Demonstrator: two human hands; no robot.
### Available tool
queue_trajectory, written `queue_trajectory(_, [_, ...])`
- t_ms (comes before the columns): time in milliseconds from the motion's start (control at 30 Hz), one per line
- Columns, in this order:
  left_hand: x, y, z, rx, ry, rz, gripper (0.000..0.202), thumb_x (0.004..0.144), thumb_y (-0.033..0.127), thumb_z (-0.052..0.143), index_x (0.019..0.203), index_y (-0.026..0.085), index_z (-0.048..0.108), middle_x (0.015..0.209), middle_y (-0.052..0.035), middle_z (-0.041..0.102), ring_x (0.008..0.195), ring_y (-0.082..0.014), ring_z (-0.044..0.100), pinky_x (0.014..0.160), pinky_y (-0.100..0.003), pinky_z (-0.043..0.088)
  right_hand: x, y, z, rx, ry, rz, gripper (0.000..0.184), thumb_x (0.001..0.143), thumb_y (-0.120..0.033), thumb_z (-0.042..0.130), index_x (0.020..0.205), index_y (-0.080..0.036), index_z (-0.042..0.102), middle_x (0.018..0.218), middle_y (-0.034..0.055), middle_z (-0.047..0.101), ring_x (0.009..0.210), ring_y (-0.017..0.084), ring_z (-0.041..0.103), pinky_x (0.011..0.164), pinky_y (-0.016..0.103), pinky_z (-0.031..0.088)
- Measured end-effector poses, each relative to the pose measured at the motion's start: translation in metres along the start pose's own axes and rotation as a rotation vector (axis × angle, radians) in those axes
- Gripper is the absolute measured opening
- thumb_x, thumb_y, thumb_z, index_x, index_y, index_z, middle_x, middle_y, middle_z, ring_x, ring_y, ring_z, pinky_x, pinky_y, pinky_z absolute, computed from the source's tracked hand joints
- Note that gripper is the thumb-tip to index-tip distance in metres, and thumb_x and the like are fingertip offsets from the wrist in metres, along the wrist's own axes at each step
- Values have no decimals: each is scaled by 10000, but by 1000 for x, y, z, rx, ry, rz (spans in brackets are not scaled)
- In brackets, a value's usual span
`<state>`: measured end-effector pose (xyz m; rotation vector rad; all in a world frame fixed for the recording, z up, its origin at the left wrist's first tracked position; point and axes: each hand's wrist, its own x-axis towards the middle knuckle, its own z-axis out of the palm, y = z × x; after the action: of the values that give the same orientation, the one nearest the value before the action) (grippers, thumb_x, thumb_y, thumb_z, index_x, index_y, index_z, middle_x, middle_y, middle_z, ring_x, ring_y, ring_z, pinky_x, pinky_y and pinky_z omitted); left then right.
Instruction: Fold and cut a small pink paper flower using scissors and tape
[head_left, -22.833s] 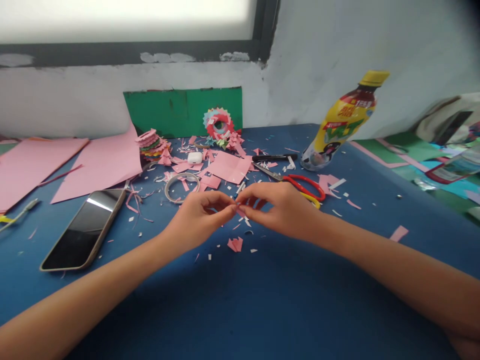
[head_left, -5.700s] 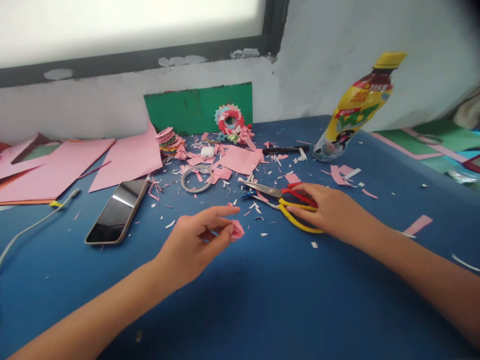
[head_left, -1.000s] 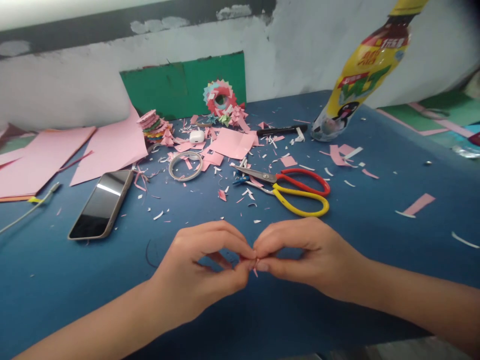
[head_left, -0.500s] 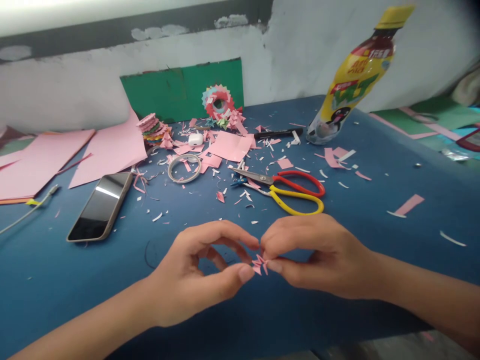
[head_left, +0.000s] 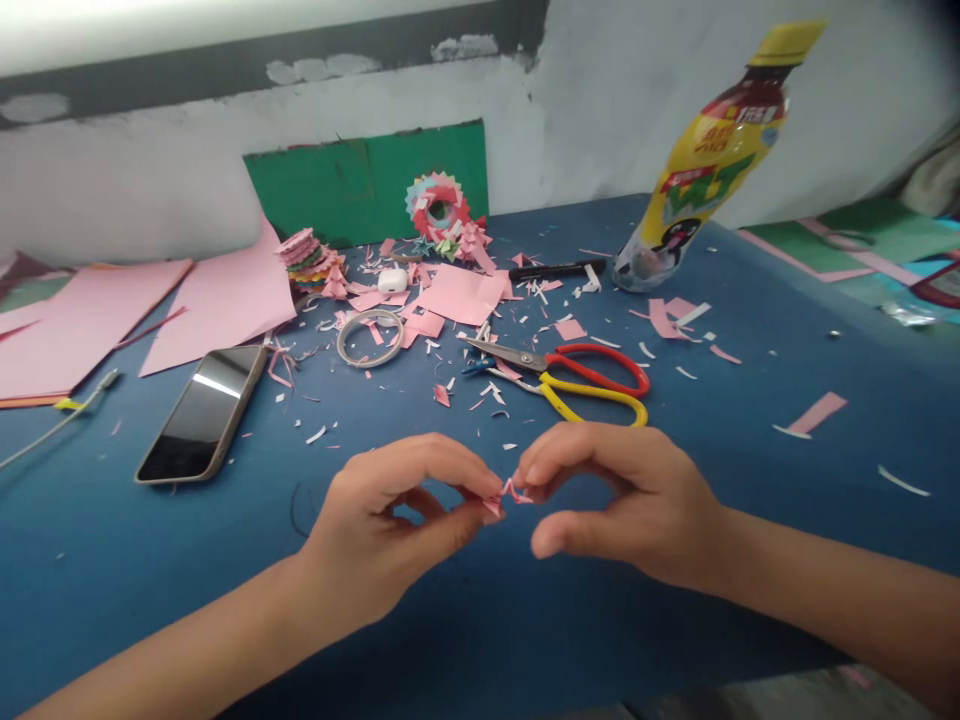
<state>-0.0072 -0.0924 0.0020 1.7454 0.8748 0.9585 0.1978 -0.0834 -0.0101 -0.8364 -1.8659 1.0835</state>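
Observation:
Between my hands is a small piece of folded pink paper (head_left: 511, 492) with pointed, zigzag folds. My left hand (head_left: 405, 525) pinches its left end between thumb and fingertips, which hide part of it. The thumb of my right hand (head_left: 622, 500) stands apart from the fingers, and its index fingertip is at the paper's right end. Just beyond my hands lie scissors (head_left: 596, 375) with one red and one yellow handle, blades pointing left. Small pink and white paper scraps are scattered around them.
A phone (head_left: 202, 415) and pink sheets (head_left: 97, 320) lie at left. A tape roll (head_left: 370, 338), a stack of folded paper (head_left: 309, 262) and a paper ring (head_left: 436, 208) are further back by a green board (head_left: 337, 190). A bottle (head_left: 701, 170) stands back right.
My left thumb and fingers have closed on the pink paper. My right thumb has let go and moved down, away from the fingers. The paper has shifted slightly up and turned.

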Motion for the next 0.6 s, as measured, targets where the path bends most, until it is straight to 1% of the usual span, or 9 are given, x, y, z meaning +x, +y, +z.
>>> queue_trajectory(67, [0, 0, 1, 6, -19, 7, 255, 727, 6, 623, 822, 239, 659, 808, 25, 681, 713, -103, 639, 528, -149, 530, -1, 0, 1, -36, -14, -12, 231, 678, -306, 731, 824, -184, 600, 759, 3, 668, 682, 98, 643, 639, 158, 539])
queue_trajectory(167, [0, -1, 2, 6, -34, -17, 225, 729, 24, 633, 801, 237, 659, 789, 30, 677, 709, -100, 633, 528, -147, 525, -1, -1, 2, -91, -21, 12, 116, 762, -243, 650, 857, -186, 614, 790, -1, 684, 679, 76, 650, 618, 120, 531])
queue_trajectory(233, [0, -1, 3, -12, -30, -57, 203, 727, 42, 647, 787, 236, 659, 778, 34, 674, 689, -93, 625, 513, -136, 514, 0, -2, 3, -121, -17, 8, 84, 776, -210, 624, 855, -181, 625, 787, -5, 692, 671, 67, 651, 625, 107, 526])
queue_trajectory(333, [-1, -1, 4, -50, -13, -144, 175, 724, 73, 664, 780, 239, 668, 774, 39, 671, 637, -77, 611, 499, -127, 505, 0, -2, 4, -152, -4, 1, 109, 770, -197, 619, 874, -174, 646, 790, -4, 704, 655, 66, 651, 613, 101, 524])
queue_trajectory(467, [-1, 0, 6, -133, 36, -250, 120, 717, 117, 679, 755, 231, 679, 739, 36, 661, 570, -70, 586, 471, -135, 506, 1, -1, 3, -144, -27, 22, 161, 784, -185, 597, 927, -189, 672, 819, -11, 719, 689, 71, 661, 618, 94, 520])
queue_trajectory(600, [2, 2, 8, -258, 88, -346, 56, 689, 165, 707, 718, 197, 671, 666, 24, 645, 505, -75, 553, 432, -161, 513, 1, 1, 4, -67, -35, 115, 166, 791, -232, 603, 933, -227, 689, 864, -19, 723, 738, 94, 670, 647, 127, 534])
